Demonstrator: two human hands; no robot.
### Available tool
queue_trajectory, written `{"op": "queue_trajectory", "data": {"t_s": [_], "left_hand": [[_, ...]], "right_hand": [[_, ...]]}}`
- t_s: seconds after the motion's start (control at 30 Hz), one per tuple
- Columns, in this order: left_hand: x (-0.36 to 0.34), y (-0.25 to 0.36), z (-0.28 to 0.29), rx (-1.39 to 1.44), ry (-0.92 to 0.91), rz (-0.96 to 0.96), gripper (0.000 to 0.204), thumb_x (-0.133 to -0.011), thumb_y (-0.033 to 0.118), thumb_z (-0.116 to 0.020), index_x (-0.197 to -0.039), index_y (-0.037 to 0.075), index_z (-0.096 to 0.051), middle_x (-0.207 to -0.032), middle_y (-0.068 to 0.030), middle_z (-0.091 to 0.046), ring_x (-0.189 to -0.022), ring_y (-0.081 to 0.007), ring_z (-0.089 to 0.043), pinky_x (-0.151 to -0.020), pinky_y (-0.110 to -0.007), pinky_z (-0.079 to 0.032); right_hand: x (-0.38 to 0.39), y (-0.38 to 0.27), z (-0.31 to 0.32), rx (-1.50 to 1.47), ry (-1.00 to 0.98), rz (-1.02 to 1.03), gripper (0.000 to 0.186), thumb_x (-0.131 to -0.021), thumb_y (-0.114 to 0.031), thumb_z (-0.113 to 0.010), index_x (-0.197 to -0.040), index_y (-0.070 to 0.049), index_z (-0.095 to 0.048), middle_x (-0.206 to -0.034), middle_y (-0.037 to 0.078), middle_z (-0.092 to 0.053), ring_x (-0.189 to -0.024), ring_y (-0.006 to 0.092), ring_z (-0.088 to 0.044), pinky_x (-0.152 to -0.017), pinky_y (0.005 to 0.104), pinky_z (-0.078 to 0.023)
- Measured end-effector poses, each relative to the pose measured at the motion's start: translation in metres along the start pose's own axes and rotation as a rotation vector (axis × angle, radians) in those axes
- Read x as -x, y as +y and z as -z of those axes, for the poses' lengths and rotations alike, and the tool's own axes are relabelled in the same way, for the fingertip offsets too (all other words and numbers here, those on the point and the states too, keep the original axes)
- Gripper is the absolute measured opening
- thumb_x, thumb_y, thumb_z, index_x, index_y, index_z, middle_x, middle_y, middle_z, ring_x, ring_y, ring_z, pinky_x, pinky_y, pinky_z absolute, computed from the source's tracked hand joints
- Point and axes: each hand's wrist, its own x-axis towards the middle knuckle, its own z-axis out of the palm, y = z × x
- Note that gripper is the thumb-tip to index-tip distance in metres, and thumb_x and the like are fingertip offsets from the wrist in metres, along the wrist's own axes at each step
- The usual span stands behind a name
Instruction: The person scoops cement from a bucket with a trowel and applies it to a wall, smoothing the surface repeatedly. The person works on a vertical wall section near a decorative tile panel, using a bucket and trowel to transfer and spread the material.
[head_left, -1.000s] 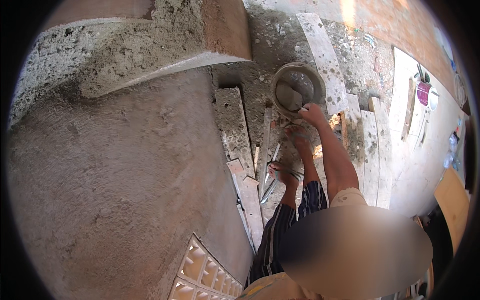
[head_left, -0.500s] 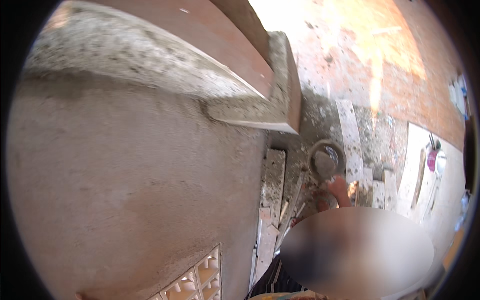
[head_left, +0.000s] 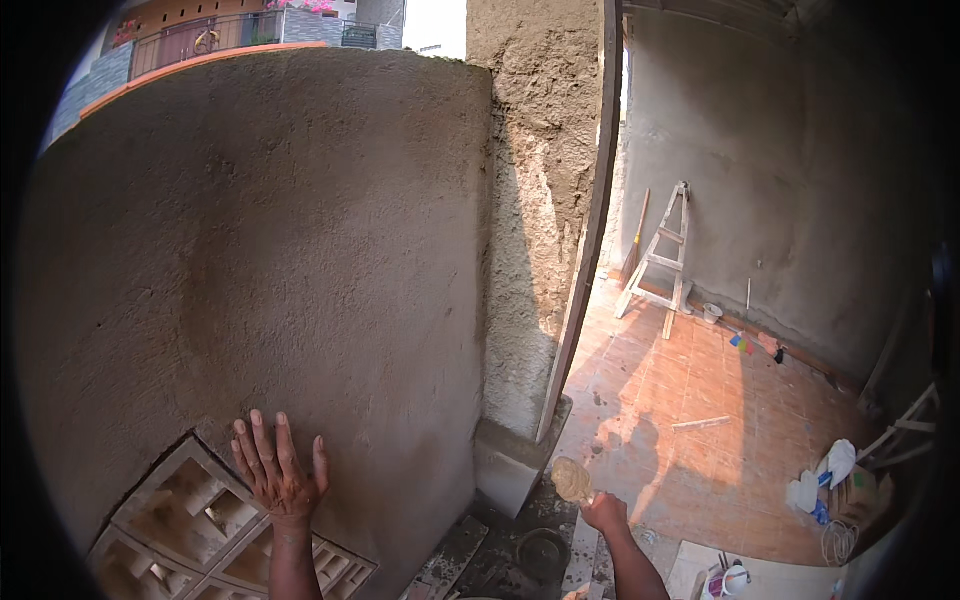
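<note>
My left hand (head_left: 280, 472) lies flat with spread fingers against the grey plastered wall (head_left: 340, 250), just above the ventilation blocks (head_left: 190, 500). Low in the middle, my right hand (head_left: 604, 512) grips a trowel, its blade hidden under a lump of wet mortar (head_left: 572, 480). The load is held up above the floor, close to the foot of a column. That column (head_left: 530, 170) has rough, partly sunlit plaster, and a long wooden batten (head_left: 585, 270) stands along its right edge. Below my right hand, a round mortar bucket (head_left: 542, 555) rests on the floor.
A wooden stepladder (head_left: 665, 250) and a broom (head_left: 637, 235) lean near the far wall. On the orange tiled floor (head_left: 700, 390) lies a thin wooden strip (head_left: 702, 423). Bags (head_left: 838, 465) and a white pail (head_left: 735, 580) sit at the right.
The view has swung up from the floor to the wall and column. My right hand has risen from the bucket with mortar on the trowel. My left hand now shows on the wall.
</note>
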Motion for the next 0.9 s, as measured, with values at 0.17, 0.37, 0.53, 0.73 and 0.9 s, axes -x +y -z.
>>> {"op": "queue_trajectory", "data": {"t_s": [0.17,0.37,0.53,0.73,0.9], "left_hand": [[-0.009,-0.002,0.022,0.497,0.178,0.054,0.057,-0.093,0.015,-0.072,-0.145,0.004,-0.052,-0.158,-0.0252,-0.043,-0.147,-0.0447,-0.042,-0.118,-0.054,-0.042],[-0.045,-0.047,0.052,0.617,0.433,0.114,0.048,-0.097,-0.010,-0.058,-0.143,0.000,-0.050,-0.148,-0.0250,-0.049,-0.135,-0.0368,-0.053,-0.102,-0.044,-0.055],[-0.043,-0.054,0.020,0.239,0.465,0.098,0.038,-0.101,-0.009,-0.057,-0.138,-0.001,-0.054,-0.141,-0.0224,-0.054,-0.126,-0.0342,-0.061,-0.103,-0.041,-0.058],[-0.035,-0.058,0.018,0.229,0.502,0.130,0.032,-0.104,-0.010,-0.054,-0.134,-0.002,-0.055,-0.136,-0.0215,-0.056,-0.125,-0.0346,-0.062,-0.103,-0.042,-0.058],[-0.045,-0.051,0.017,0.131,0.448,0.100,0.031,-0.104,-0.008,-0.055,-0.135,0.000,-0.056,-0.138,-0.0195,-0.056,-0.125,-0.0317,-0.062,-0.104,-0.041,-0.057]], "right_hand": [[0.012,-0.069,0.120,0.043,0.252,0.388,0.049,-0.096,-0.047,-0.067,-0.120,-0.005,-0.074,-0.108,0.028,-0.075,-0.104,0.0467,-0.071,-0.096,0.0540,-0.055],[0.071,-0.213,0.222,-0.061,0.234,0.996,0.035,-0.099,-0.039,-0.070,-0.107,-0.004,-0.073,-0.089,0.022,-0.074,-0.086,0.0443,-0.072,-0.077,0.0514,-0.056],[0.103,-0.292,0.269,-0.240,-0.066,1.535,0.026,-0.099,-0.029,-0.076,-0.103,-0.004,-0.074,-0.085,0.016,-0.075,-0.074,0.0330,-0.071,-0.068,0.0420,-0.053],[0.092,-0.343,0.331,-0.436,-0.532,1.902,0.021,-0.099,-0.024,-0.077,-0.100,-0.003,-0.076,-0.074,0.003,-0.070,-0.061,0.0114,-0.062,-0.055,0.0303,-0.048],[-0.044,-0.329,0.395,-1.280,-0.328,1.396,0.023,-0.102,-0.023,-0.072,-0.099,0.000,-0.071,-0.072,0.007,-0.067,-0.050,0.0096,-0.058,-0.043,0.0257,-0.050]]}}
